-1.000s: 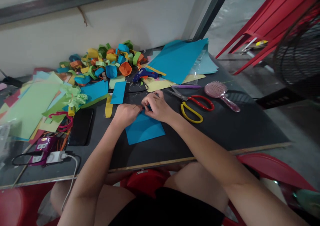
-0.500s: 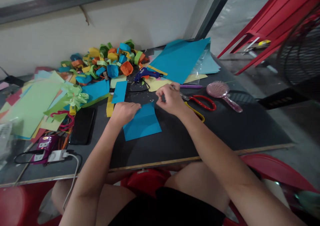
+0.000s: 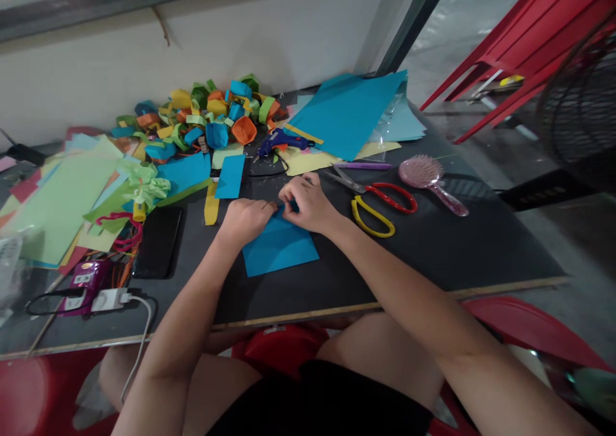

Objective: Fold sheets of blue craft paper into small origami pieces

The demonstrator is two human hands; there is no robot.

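A creased sheet of blue paper (image 3: 282, 251) lies on the dark table in front of me. My left hand (image 3: 250, 221) is closed on its far left edge, knuckles up. Close beside it, my right hand (image 3: 308, 203) pinches the far edge of the same sheet, thumb and fingers together. The fingertips of both hands nearly meet, and the paper's far edge is partly hidden beneath them. Just beyond my left hand lies a small blue paper strip (image 3: 230, 176) with a yellow paper piece (image 3: 211, 205) next to it.
Scissors (image 3: 380, 195) with red and yellow handles, a purple pen (image 3: 363, 165) and a pink hairbrush (image 3: 423, 174) lie to the right. A blue glue gun (image 3: 283, 142) and a heap of folded paper pieces (image 3: 217, 136) are behind. A black phone (image 3: 158, 242) lies left.
My right hand has moved left and down from above the table onto the sheet's far edge, beside my left hand. The blue sheet has shifted slightly right and towards me.
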